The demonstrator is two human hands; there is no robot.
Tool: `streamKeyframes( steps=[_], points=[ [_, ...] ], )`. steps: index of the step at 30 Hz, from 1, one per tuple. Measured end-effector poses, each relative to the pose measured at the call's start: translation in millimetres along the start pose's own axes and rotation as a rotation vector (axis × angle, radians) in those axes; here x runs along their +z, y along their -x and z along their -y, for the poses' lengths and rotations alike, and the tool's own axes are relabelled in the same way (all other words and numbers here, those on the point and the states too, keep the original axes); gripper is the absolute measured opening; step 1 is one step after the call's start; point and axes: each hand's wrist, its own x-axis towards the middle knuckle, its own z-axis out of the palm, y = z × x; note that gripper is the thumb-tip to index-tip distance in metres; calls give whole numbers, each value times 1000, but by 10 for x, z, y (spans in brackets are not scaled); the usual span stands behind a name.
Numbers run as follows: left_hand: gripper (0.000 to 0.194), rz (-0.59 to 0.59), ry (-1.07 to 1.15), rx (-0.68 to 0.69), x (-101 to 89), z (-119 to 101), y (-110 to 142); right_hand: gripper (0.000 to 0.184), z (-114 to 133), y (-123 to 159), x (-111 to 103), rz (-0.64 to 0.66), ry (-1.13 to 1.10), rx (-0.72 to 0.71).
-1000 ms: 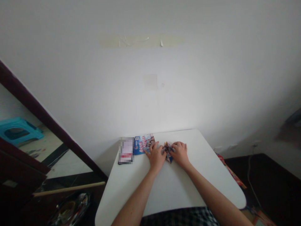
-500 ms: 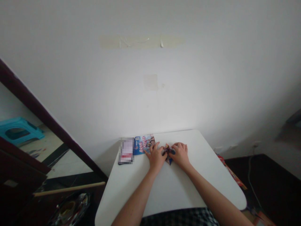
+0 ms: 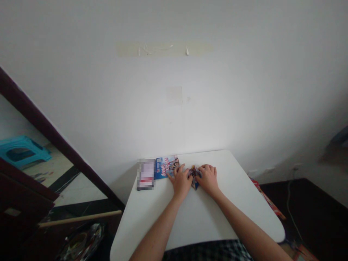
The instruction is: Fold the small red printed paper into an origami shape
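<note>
- The small folded paper (image 3: 194,182), printed in many colours, is on the white surface (image 3: 201,224), between the two hands and touched by both.
- The left hand (image 3: 181,182) has its fingertips closed on the paper's left side; its outer fingers spread over the near right corner of a blue printed leaflet (image 3: 161,170).
- The right hand (image 3: 208,178) pinches the paper's right side, fingers curled, the wrist low.
- The hands are close together, with only the paper between them; its pointed blue lower end shows toward the person.
- A blurred-out rectangular object (image 3: 146,174) with a dark lower edge lies just left of the leaflet, near the surface's left edge.
</note>
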Motion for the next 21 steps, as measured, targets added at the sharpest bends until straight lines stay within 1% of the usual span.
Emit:
streamKeyframes(
  steps=[7, 11, 12, 18, 21],
  points=[
    [24, 7, 19, -14, -1, 22, -16, 22, -14, 3, 10, -13, 11, -9],
    [23, 14, 26, -15, 3, 41, -15, 20, -106, -15, -1, -18, -33, -44],
    [23, 10, 26, -15, 5, 43, -14, 20, -145, -24, -9, -4, -52, -62],
    [21, -9, 37, -10, 12, 42, -7, 28, -407, -75, -99, 158, -167, -279],
    [20, -9, 53, -13, 7, 40, -7, 30, -449, -75, -119, 164, -189, -297]
  ],
)
